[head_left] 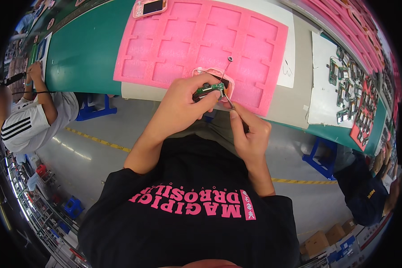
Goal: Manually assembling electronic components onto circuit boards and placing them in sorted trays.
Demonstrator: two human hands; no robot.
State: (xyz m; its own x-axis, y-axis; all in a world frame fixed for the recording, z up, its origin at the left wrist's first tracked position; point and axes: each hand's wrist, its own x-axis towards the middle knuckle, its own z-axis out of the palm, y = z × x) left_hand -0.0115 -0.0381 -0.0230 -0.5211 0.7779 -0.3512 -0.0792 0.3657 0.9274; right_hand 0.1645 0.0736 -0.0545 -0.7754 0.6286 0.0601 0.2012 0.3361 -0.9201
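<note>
Pinching a small circuit board [215, 87] between thumb and fingers of the left hand [178, 100], apparently to steady it; gripping a thin tool [230, 104] in the right hand [251, 129], angled toward the board, probably for fine control. Kept over or against a pale pink case [202, 71] at upper centre, contact impossible to tell. Green, partly finger-covered, with a thin wire [225, 70] rising nearby to a round tip. Farther out, set across the surface [85, 49], a pocketed pink foam tray [178, 29], likely for separating parts.

Electronics workshop — circuit boards [342, 73] laid out, green bench [82, 49] (co-worker [35, 123] alongside).
</note>
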